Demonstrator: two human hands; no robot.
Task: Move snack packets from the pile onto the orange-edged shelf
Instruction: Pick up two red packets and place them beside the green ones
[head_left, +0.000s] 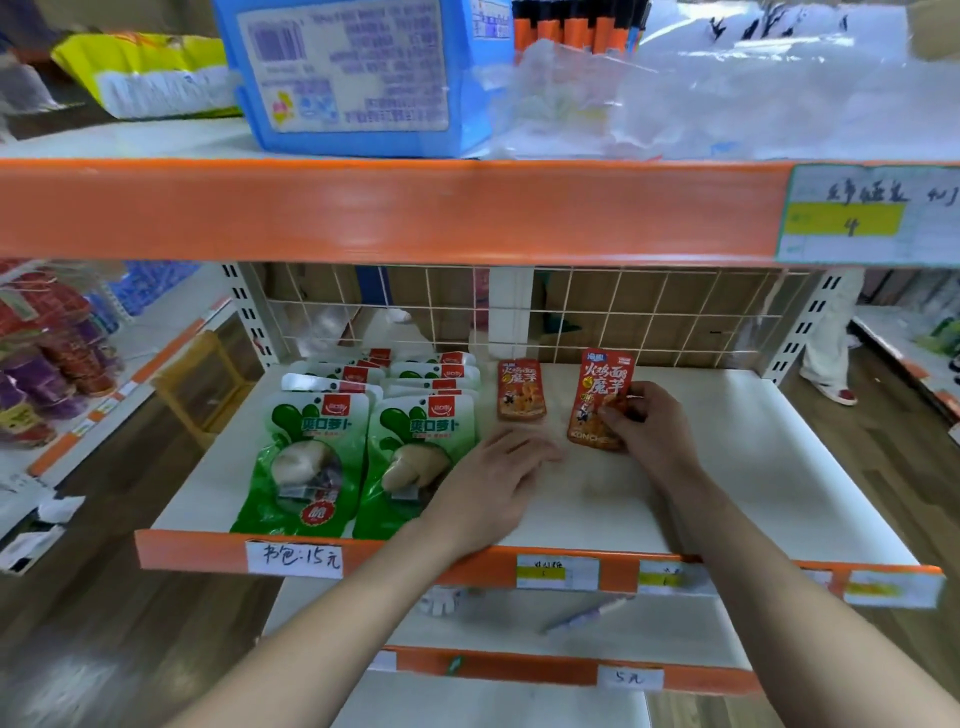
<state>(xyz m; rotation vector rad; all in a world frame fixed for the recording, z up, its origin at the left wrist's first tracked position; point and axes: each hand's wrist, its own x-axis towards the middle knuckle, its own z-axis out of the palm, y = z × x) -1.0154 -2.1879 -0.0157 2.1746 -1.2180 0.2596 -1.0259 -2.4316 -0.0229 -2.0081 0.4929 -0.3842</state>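
- Pinching a red snack packet (602, 397) near its lower edge, our right hand (647, 423) holds it just right of the flat red packet (521, 389) on the orange-edged shelf (753, 467).
- Our left hand (488, 483), fingers straight, sits in front of that packet.
- Green packets (363, 441) stack left of it; we see bare board to its right.

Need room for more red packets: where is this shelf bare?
The shelf is bare right of the held red packet in the right hand, out to the right upright, and along the front behind the orange edge. Crowded: green packets fill the left; the left hand lies beside them.
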